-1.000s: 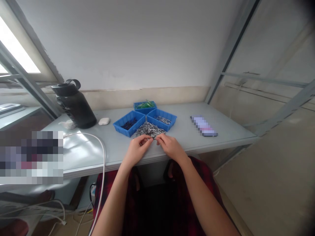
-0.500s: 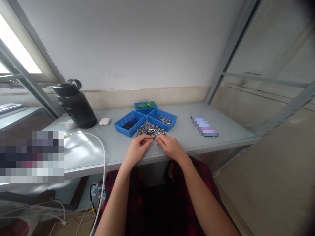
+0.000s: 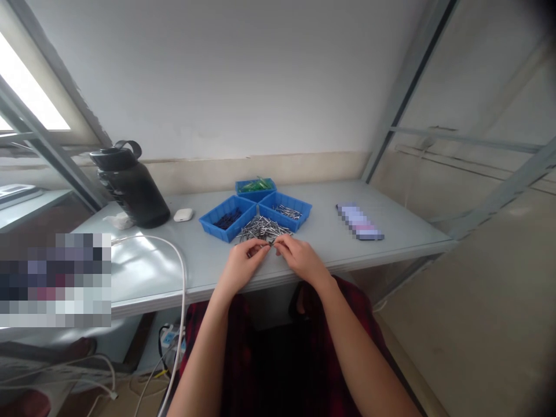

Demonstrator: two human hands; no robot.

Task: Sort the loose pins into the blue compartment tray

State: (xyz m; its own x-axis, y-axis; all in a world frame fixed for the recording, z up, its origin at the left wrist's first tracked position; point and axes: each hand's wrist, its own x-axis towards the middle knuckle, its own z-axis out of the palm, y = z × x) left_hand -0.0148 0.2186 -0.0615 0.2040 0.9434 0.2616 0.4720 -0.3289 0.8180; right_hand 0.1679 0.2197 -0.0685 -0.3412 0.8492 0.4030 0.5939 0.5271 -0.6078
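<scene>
My left hand (image 3: pixel 248 259) and my right hand (image 3: pixel 297 255) meet fingertip to fingertip over the front of the table. Both are closed in a pinch on a small dark piece (image 3: pixel 271 243) between them, too small to name. Just behind the fingers lies a loose heap of thin metal pins (image 3: pixel 264 227). Around the heap stand a blue tray (image 3: pixel 208 227) with dark small parts (image 3: pixel 228 218), a second blue tray (image 3: pixel 306 215) with metal pins (image 3: pixel 288 212), and a third blue tray (image 3: pixel 256 196) with green pieces (image 3: pixel 257 185) at the back.
A large dark bottle (image 3: pixel 134 188) and a white earbud case (image 3: pixel 183 215) stand on the left of the table (image 3: pixel 330 243). A phone (image 3: pixel 359 223) lies at right. A white cable (image 3: pixel 184 278) hangs over the front edge. Behind is a wall (image 3: pixel 243 81).
My hands keep the same pinch, with hardly any movement at the fingertips. The whole view has shifted very slightly.
</scene>
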